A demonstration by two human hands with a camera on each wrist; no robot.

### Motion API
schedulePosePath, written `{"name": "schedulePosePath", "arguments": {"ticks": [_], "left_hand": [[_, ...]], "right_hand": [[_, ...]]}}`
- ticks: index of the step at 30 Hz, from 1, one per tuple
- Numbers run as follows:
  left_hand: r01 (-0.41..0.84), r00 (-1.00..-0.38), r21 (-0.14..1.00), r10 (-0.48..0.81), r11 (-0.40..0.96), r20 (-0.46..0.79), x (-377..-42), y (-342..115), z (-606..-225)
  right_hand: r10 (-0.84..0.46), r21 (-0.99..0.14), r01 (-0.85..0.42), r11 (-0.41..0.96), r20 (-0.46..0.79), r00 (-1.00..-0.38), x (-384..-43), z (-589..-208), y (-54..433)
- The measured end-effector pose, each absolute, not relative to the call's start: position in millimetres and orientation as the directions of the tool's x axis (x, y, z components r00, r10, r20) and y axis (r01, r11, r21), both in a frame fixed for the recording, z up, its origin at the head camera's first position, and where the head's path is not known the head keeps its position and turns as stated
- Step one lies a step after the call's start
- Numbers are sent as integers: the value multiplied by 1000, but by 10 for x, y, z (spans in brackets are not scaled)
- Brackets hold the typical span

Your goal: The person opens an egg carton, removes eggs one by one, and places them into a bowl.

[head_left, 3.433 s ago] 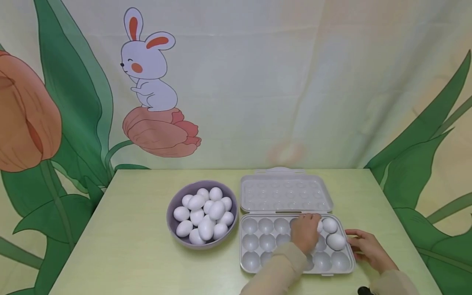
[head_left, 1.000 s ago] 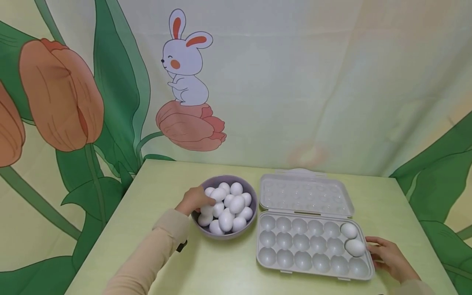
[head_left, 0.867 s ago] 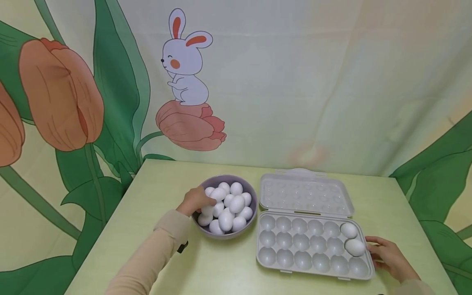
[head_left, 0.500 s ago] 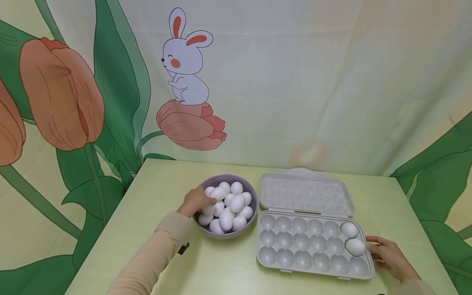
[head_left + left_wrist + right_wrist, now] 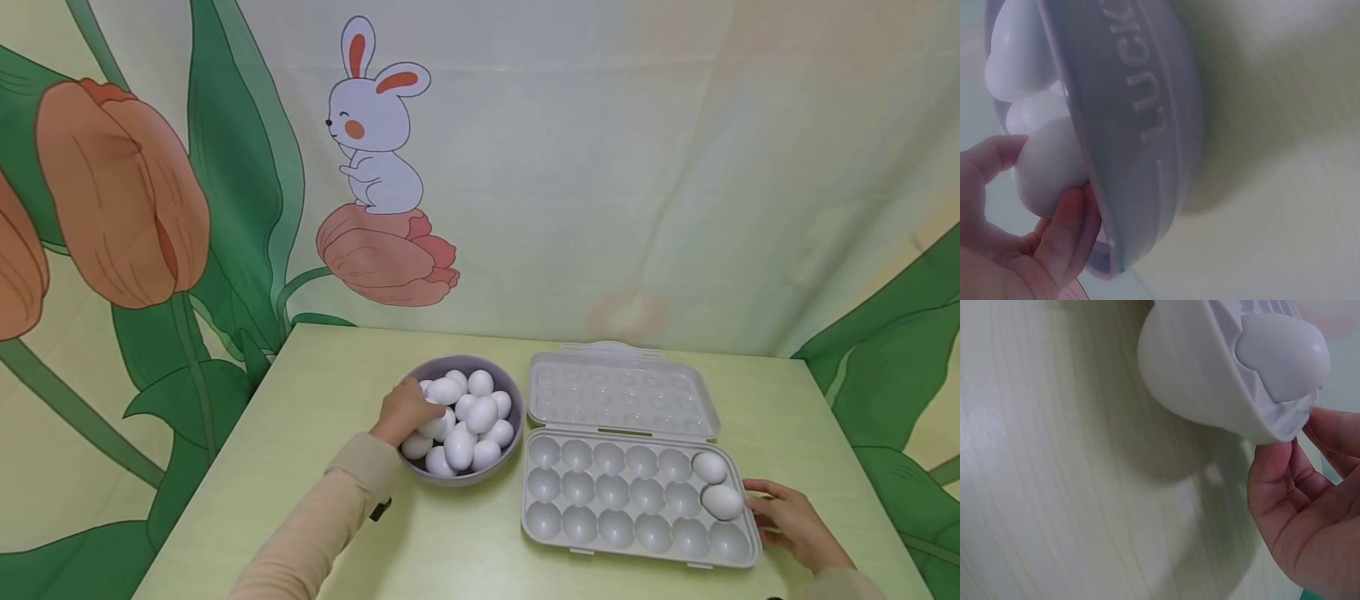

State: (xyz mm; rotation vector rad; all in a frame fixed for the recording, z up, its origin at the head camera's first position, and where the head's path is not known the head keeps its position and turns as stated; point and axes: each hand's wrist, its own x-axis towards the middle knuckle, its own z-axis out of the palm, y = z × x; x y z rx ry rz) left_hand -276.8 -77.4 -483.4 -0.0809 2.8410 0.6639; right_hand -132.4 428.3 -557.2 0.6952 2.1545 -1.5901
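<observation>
At the left side of a purple-grey bowl (image 5: 462, 481) heaped with white eggs, my left hand (image 5: 408, 414) reaches in over the rim. In the left wrist view its thumb and fingers curl round one white egg (image 5: 1050, 165), just inside the bowl's wall. My right hand (image 5: 795, 521) is at the right end of a grey-white egg tray (image 5: 596, 508), and the right wrist view has its thumb and fingers pinching the tray's edge. One egg (image 5: 710, 468) sits in the back right cup, and another egg (image 5: 722, 502) in the cup in front of it.
The tray's hinged lid (image 5: 622, 396) lies open behind it. All stands on a pale wooden table (image 5: 450, 542). A printed curtain (image 5: 540, 167) with a rabbit and tulips hangs at the table's back edge.
My left hand, earlier over the tray with a white egg at its fingers, is now in the bowl. In the last half second it shifted slightly right. My right hand stays at the tray.
</observation>
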Motion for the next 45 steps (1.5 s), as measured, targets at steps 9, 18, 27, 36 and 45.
{"name": "schedulePosePath", "arguments": {"ticks": [9,18,27,36,45], "left_hand": [[-139,-970,447,-30,884,-241,-2777,-747,-4889],[-132,-965,370,-33,920,-261,-2781,-755,-4828],[-101,-971,320,-23,942,-239,-2887,-647,-4453],[95,-979,471,168,877,-116,-2835,156,-4088],[319,-897,521,430,792,-103,-2459,1173,-4353]], "right_hand": [[170,-772,590,237,-565,-808,-1320,-5571,4277],[183,-763,603,234,-574,-798,-1326,-5565,4273],[191,-756,614,228,-584,-789,-1345,-5581,4288],[169,-770,592,240,-567,-806,-1329,-5588,4323],[143,-795,561,233,-542,-828,-1323,-5624,4333]]}}
